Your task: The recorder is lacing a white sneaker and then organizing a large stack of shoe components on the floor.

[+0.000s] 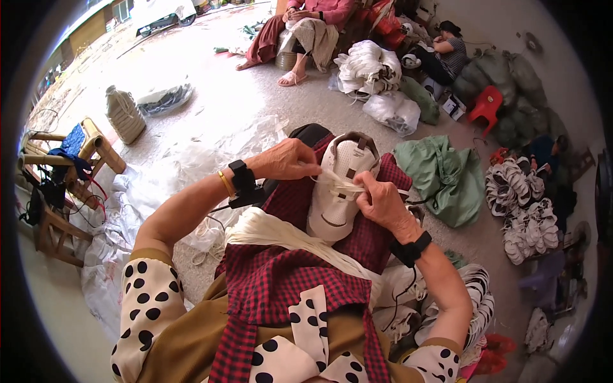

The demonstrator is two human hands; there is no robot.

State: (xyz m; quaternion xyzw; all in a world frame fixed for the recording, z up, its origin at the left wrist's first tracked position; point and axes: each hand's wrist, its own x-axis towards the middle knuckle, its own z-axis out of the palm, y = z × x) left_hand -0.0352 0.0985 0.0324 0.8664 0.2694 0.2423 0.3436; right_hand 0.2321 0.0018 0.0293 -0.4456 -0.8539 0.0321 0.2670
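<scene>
A white shoe point(331, 214) with brown trim lies on my lap, over a red and black checked apron point(287, 281). White shoelace point(333, 180) strands stretch across the shoe's upper. My left hand point(290, 159) pinches the lace at the shoe's left side, fingertips pressed together. From the right, my right hand point(386, 203) grips the lace between thumb and curled fingers, close to the shoe's surface. A thick bundle of loose white laces point(281, 231) drapes over my lap nearer to me, below the shoe.
A green sack point(444, 179) lies right of my knees. White shoes point(530, 223) are piled farther right, more point(460, 306) beside my right elbow. Plastic sheeting point(211, 153) covers floor at left, near a bamboo chair point(96, 150). Two people sit at the back, near a red stool point(486, 107).
</scene>
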